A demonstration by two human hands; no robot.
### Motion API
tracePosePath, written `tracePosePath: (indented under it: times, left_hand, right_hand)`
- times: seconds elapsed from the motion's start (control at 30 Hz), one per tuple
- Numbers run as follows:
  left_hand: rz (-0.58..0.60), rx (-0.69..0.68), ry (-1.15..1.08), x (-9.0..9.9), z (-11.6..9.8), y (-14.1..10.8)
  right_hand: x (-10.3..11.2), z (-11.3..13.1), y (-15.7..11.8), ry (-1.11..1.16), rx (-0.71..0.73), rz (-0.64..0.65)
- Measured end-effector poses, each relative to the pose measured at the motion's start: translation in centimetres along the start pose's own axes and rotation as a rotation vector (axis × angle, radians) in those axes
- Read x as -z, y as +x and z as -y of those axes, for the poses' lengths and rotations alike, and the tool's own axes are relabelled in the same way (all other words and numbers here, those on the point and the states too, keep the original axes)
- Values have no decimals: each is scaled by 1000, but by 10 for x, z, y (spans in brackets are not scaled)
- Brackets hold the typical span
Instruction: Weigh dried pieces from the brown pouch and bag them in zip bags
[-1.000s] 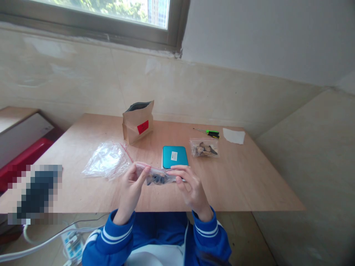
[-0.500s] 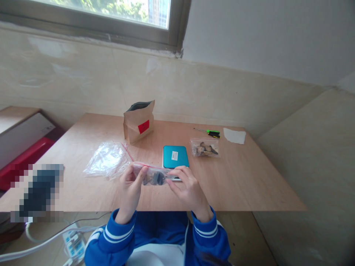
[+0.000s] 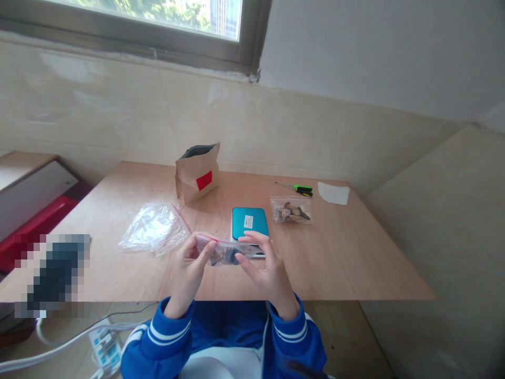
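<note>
My left hand (image 3: 191, 266) is closed on the left end of a clear zip-lock bag (image 3: 226, 253), its thumb along the red seal strip. Dark and brown dried pieces, perhaps mushrooms, lie inside the bag. Around the bag's right end, my right hand (image 3: 266, 266) has its fingers and thumb spread apart, the thumb in front of the bag. A teal flat device (image 3: 249, 217), like a small scale with a white label, lies on the table just behind the bag, partly hidden by my right fingers.
Left on the table (image 3: 335, 263) is a pile of clear zip-lock bags (image 3: 153, 229). Behind it stands an open brown paper pouch (image 3: 193, 181). At the right lie another filled zip-lock bag (image 3: 292, 212), green and black screwdrivers (image 3: 303, 189) and white paper (image 3: 333, 193). A blurred dark object (image 3: 59, 273) is far left.
The bag and my left hand have shifted slightly to the right. My right fingers have lifted and spread away from the bag's right end, which they were pinching.
</note>
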State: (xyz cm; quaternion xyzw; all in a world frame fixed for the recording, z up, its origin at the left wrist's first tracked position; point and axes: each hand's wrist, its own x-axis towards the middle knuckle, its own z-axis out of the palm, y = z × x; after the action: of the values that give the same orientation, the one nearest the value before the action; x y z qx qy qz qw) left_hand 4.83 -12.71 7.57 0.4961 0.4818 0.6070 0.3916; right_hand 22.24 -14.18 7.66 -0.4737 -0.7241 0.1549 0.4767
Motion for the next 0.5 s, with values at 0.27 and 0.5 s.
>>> tracePosePath:
  times: [0.27, 0.5]
  left_hand:
    - [60, -33, 50, -1, -1, 0]
    - [81, -130, 93, -2, -2, -2]
  right_hand:
    - [-3, 3, 5, -72, 116, -27]
    - [-3, 6, 3, -77, 77, -58]
